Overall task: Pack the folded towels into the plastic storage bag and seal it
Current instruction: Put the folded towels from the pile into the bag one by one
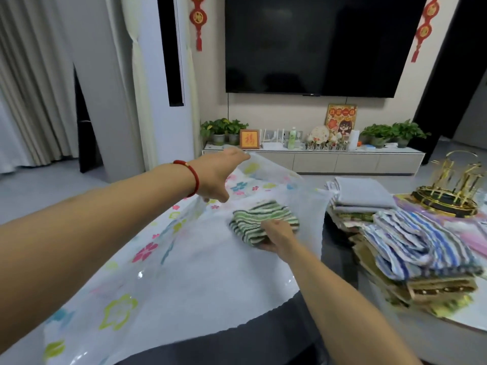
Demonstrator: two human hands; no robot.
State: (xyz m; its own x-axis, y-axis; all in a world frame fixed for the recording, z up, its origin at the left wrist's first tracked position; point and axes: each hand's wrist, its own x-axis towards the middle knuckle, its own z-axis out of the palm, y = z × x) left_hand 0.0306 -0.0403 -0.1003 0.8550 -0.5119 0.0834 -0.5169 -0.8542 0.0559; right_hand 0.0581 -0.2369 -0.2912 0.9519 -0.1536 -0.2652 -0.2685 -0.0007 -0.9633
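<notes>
A large clear plastic storage bag (184, 272) printed with coloured flowers lies spread across the table in front of me. My left hand (218, 177), with a red bracelet at the wrist, grips the bag's far upper edge and lifts it up. My right hand (276, 235) holds a folded green-and-white striped towel (263, 222) against the bag's white inner sheet, under the raised plastic layer. To the right sits a stack of folded towels (416, 248), with a blue-and-white striped one on top.
A folded grey cloth pile (361, 196) lies behind the stack. A gold wire rack (453, 191) stands at the far right on the round table. A TV cabinet (316, 159) with plants lines the far wall. The dark table edge (237, 343) runs near me.
</notes>
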